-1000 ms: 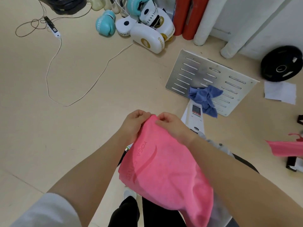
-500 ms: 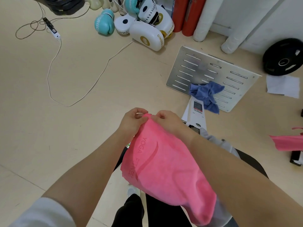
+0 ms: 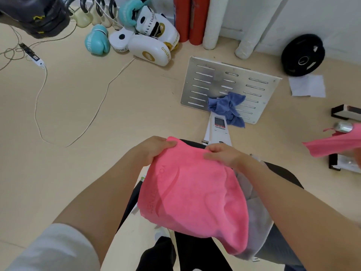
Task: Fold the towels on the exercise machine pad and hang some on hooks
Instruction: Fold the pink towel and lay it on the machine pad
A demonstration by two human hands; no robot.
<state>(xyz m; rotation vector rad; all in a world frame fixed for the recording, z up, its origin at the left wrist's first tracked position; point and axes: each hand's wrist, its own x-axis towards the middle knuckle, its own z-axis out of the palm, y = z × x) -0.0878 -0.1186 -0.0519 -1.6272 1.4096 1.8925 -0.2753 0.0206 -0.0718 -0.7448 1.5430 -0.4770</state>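
A pink towel with an embossed logo hangs from both my hands above the black machine pad. My left hand pinches its far left corner and my right hand grips its far right edge, the two set apart. A grey towel lies on the pad under the pink one. A crumpled blue towel rests on the slotted metal foot plate. A second pink towel hangs at the right edge, on a metal peg.
Boxing gloves and white pads lie on the floor at the back. A white cable loops across the floor on the left. A black weight plate leans at the back right, with a paper sheet beside it.
My hands have drawn apart along the pink towel's top edge, spreading it wider. The view has tilted down and closer to the pad.
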